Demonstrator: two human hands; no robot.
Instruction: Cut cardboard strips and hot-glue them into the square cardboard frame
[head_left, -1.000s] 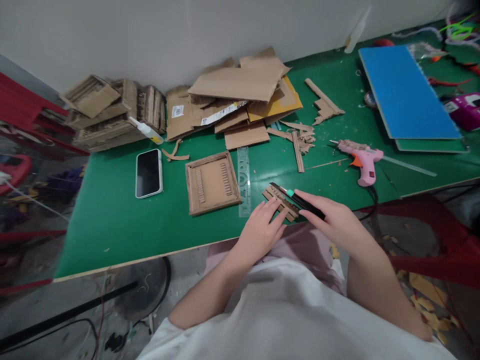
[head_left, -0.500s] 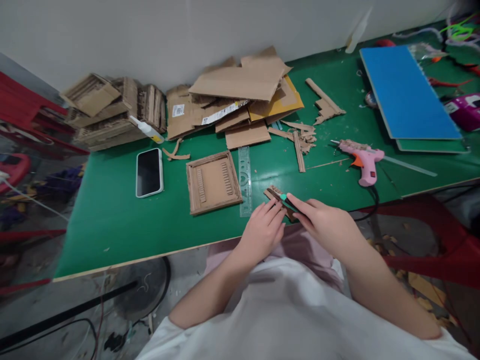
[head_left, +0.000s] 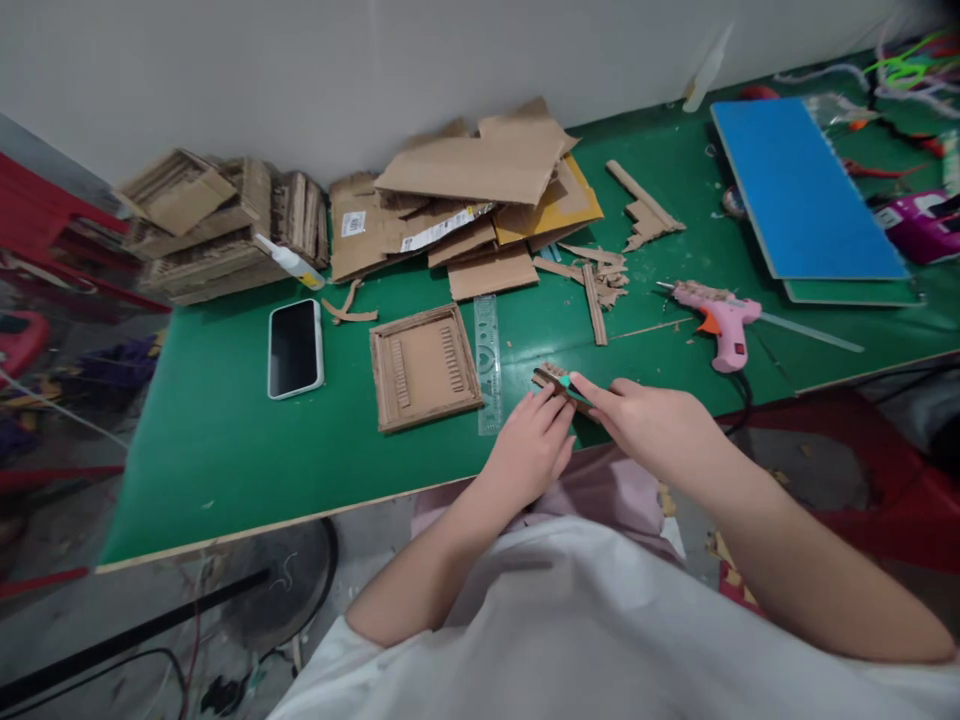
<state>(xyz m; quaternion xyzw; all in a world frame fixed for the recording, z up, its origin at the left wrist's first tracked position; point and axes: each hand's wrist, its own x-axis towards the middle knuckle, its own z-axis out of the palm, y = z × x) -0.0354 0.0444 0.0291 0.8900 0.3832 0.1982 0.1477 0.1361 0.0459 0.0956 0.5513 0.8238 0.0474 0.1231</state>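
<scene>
A utility knife [head_left: 565,381] with a teal part and a dark blade end is gripped in my right hand [head_left: 637,420], the index finger stretched along its top. The blade lies over a small strip of corrugated cardboard [head_left: 553,370] near the table's front edge. My left hand [head_left: 529,445] presses that strip down with its fingertips, close beside the blade. Fingers and knife hide much of the strip. Left of my hands are a clear plastic ruler [head_left: 488,365] and a square cardboard tray [head_left: 425,368] with two toothed strips inside.
On the green table [head_left: 217,450] lie a phone [head_left: 295,348], cardboard sheets [head_left: 472,168], a glue bottle [head_left: 291,262] and cardboard scraps [head_left: 604,275]. Stacked cardboard frames [head_left: 202,235] stand at the back left. To the right are a pink glue gun [head_left: 724,318] and a blue notebook [head_left: 810,190].
My right hand and the knife have shifted slightly up and to the right along the cardboard strip. My left hand stays on the strip. The whole view has shifted a little.
</scene>
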